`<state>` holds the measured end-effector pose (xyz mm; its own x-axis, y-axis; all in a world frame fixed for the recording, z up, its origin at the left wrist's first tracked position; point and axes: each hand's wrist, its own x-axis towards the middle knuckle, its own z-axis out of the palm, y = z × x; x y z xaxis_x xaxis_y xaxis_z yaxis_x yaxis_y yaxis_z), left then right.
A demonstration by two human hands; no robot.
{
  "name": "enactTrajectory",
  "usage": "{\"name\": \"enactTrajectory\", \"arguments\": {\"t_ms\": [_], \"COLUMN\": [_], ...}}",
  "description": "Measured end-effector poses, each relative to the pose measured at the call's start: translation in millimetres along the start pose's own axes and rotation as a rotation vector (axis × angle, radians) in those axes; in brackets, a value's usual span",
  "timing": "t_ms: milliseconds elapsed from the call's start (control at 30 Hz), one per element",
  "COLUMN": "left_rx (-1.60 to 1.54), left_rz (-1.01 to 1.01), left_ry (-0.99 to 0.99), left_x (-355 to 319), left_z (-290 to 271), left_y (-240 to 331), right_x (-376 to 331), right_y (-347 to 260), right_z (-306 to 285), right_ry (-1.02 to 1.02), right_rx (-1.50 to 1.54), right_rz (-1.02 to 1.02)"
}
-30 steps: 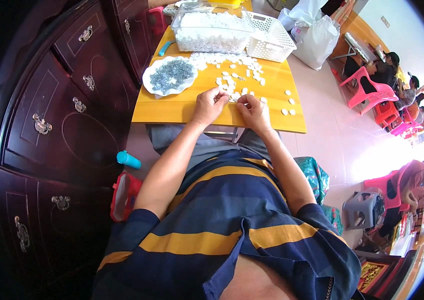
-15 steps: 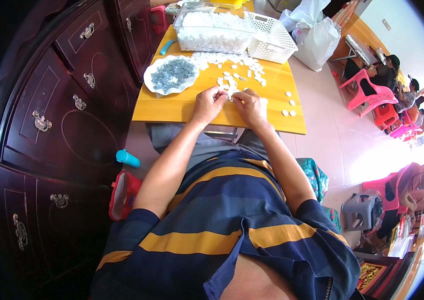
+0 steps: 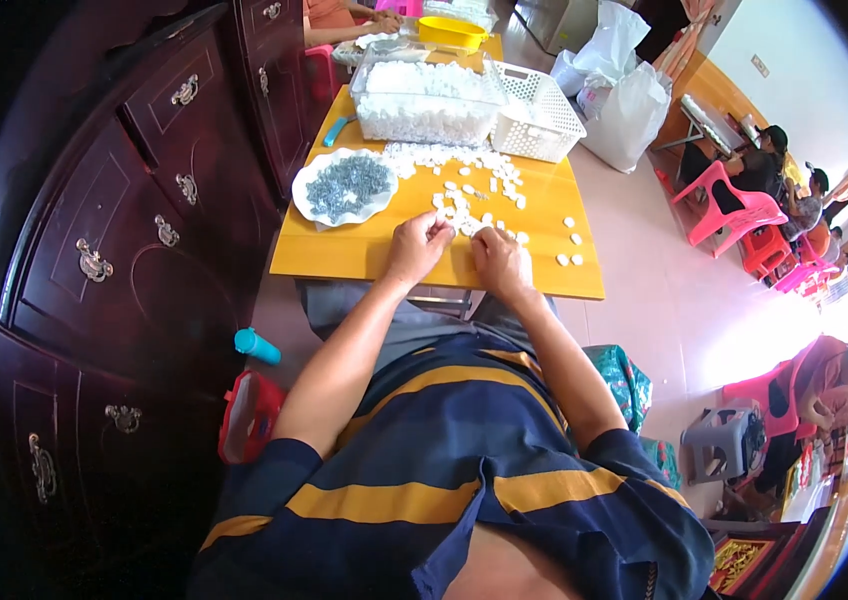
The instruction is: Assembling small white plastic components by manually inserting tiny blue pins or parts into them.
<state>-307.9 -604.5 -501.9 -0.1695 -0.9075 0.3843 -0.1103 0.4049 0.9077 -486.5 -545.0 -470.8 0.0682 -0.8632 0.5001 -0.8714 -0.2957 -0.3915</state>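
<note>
Hands: left (image 3: 418,246), right (image 3: 500,262) pinching | small white pieces (image 3: 461,204), scattered | yellow table (image 3: 364,255)

A dark carved wooden cabinet (image 3: 124,250) with metal drawer handles (image 3: 92,260) fills the left side, beside the yellow tabletop (image 3: 364,255). The floor (image 3: 664,310) is pale, glossy tile, washed bright by strong light from the right. Pink plastic chairs (image 3: 729,210) stand well off to the right, where other people sit. A grey stool (image 3: 724,445) stands lower right. The far wall (image 3: 804,70) is white.
</note>
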Motion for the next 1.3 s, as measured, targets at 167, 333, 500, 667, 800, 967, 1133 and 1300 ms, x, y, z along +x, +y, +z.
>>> {"name": "enactTrajectory", "arguments": {"t_ms": [167,333,500,667,800,967,1133,1300], "left_rx": [-0.14,-0.104,-0.109,-0.087,-0.138,-0.204,-0.204,-0.134], "left_rz": [0.026,0.07,0.044,0.064,0.073,-0.015,0.005,-0.006], "left_ry": [-0.054,-0.186,-0.217,-0.255,-0.278,-0.312,-0.313,-0.312], "left_x": [-3.7,-17.7,-19.2,-17.9,-15.5,-15.2,-16.2,-19.6], "left_z": [11.1,24.2,22.2,21.4,22.2,21.4,22.6,20.0], "left_y": [9.8,30.7,35.6,36.6,39.8,41.0,46.8,55.2], "right_x": [-20.4,-35.5,-39.8,-37.7,-36.2,-37.2,-39.4,-40.6], "right_y": [2.1,-1.7,-13.8,-11.6,-2.4,-5.5,-2.8,-7.2], "right_z": [-14.9,-27.8,-39.1,-42.1,-35.8,-32.0,-30.1,-34.7], "right_ry": [-0.038,-0.124,-0.134,-0.146,-0.163,-0.116,-0.062,-0.074], "right_rx": [0.529,1.023,1.097,1.052,1.15,1.238,1.335,1.301], "right_rz": [0.335,0.541,0.563,0.561,0.573,0.612,0.605,0.633]}}
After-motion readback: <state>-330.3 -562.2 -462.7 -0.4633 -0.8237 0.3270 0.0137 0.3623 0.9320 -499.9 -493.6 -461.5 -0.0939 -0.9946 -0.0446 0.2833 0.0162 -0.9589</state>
